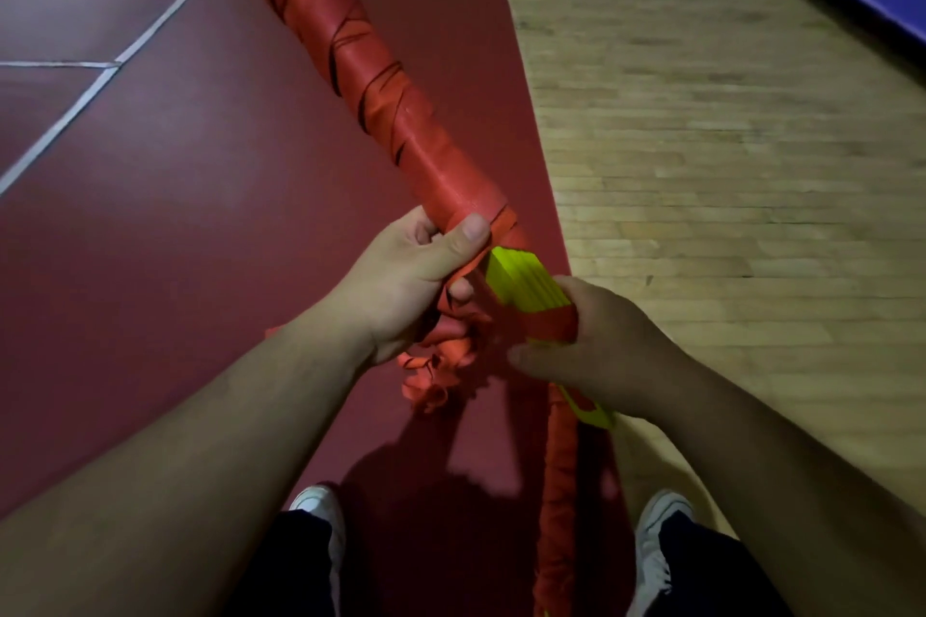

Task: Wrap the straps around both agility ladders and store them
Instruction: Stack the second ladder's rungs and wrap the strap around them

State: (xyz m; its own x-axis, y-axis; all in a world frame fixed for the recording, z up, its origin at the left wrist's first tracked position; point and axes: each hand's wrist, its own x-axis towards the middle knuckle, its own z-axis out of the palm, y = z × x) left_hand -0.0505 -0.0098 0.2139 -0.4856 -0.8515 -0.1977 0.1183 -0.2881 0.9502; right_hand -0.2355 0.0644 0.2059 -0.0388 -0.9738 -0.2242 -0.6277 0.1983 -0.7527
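Head view — left hand (pixel 406 286) grips wrapped ladder (pixel 361 45), right hand (pixel 601 351) grips yellow rungs (pixel 526 283).

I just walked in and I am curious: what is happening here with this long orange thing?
A person stands on a red floor holding a long ladder bundle wound in orange strap. The left hand grips the bundle near its lower end; the right hand holds the yellow-green rungs showing there. A loose tangle of strap hangs below the hands, not yet wrapped.
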